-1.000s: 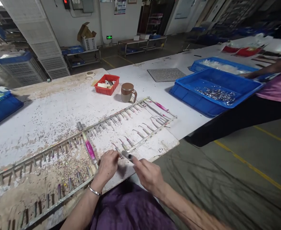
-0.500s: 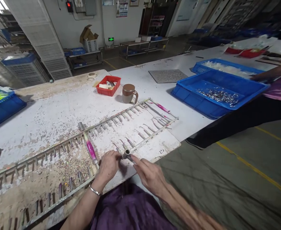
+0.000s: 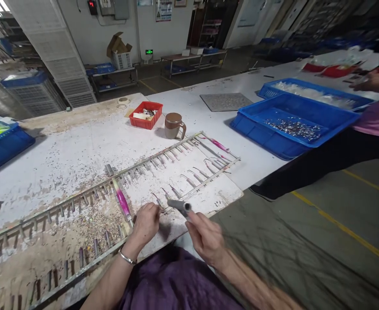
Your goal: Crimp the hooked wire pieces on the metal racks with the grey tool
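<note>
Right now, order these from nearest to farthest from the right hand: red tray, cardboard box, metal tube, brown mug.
1. Metal tube: in the right hand.
2. Brown mug: ahead, slightly left.
3. Red tray: left of the mug.
4. Cardboard box: background, left.

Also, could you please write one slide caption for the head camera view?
Right hand holding a grey tube, left hand at the near side of a long rack, lidded mug beyond.

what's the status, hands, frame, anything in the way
Right hand holding metal tube. Left hand at near side of frame, hold unclear. Mug beyond frame, clear of hands.
</note>
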